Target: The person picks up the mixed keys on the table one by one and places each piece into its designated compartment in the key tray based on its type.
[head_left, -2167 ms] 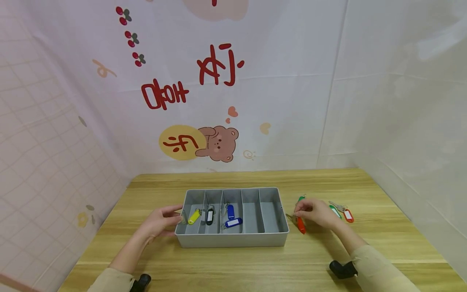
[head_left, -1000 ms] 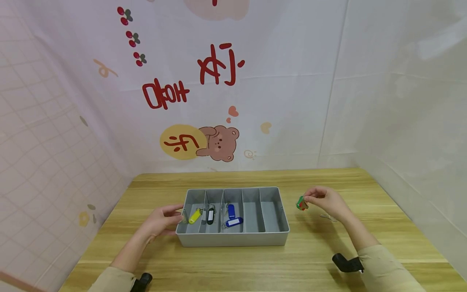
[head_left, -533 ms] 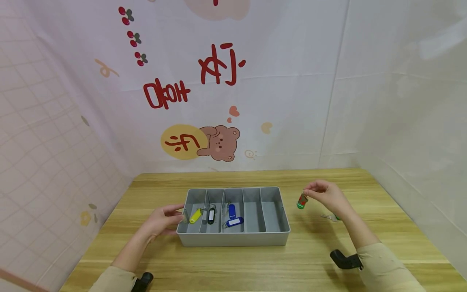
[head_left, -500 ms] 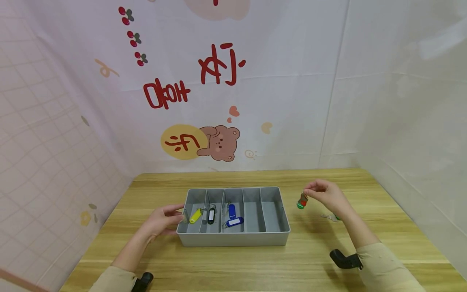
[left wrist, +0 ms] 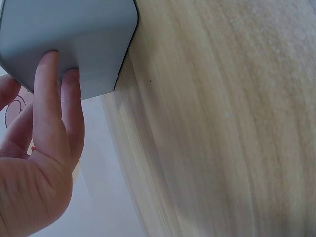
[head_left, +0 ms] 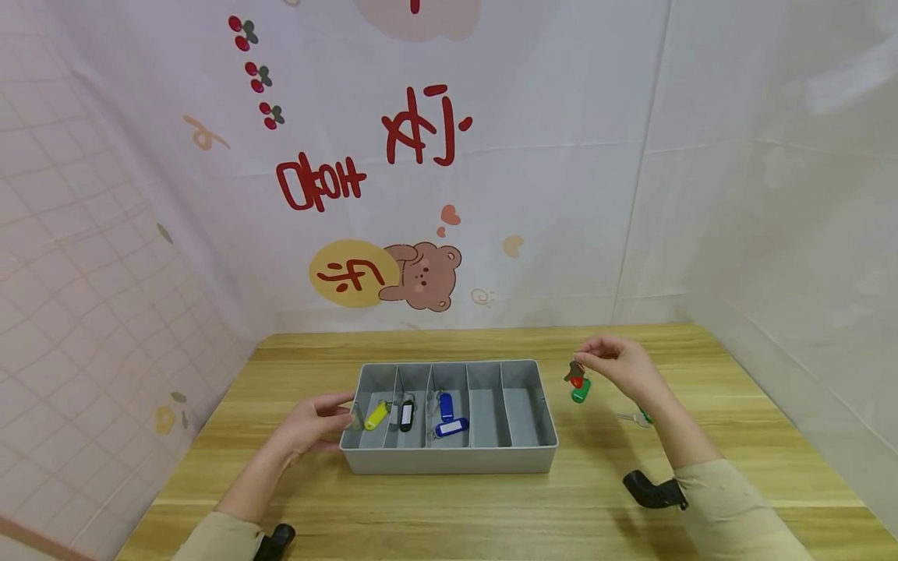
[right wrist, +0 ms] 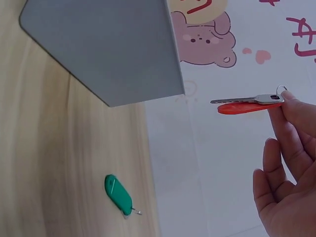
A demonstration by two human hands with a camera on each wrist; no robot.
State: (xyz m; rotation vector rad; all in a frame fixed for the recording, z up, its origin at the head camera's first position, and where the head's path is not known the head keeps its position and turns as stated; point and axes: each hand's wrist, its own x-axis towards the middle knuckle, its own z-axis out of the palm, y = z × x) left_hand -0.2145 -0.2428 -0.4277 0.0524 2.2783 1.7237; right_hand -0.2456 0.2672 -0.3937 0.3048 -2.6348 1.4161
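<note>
My right hand (head_left: pixel 624 366) pinches the ring of a red key tag (right wrist: pixel 242 108) with a silver key (right wrist: pixel 242 100), held raised right of the grey divided tray (head_left: pixel 449 461). Below it, a green key tag (head_left: pixel 580 391) lies on the table, also seen in the right wrist view. My left hand (head_left: pixel 312 425) rests at the tray's left end, its fingertips touching the outer wall in the left wrist view. From the left, the compartments hold a yellow key tag (head_left: pixel 376 415), a black one (head_left: pixel 407 415) and two blue ones (head_left: pixel 451 427); the two right compartments are bare.
Partly behind my right forearm lie another key (head_left: pixel 634 419) and a green key tag (head_left: pixel 646 417). The wooden table (head_left: pixel 491 514) meets printed cloth walls (head_left: pixel 547 234) at the back and sides.
My right hand has picked up the red key tag from beside the tray and lifted it. It has risen slightly more since half a second ago. My left hand stays at the tray.
</note>
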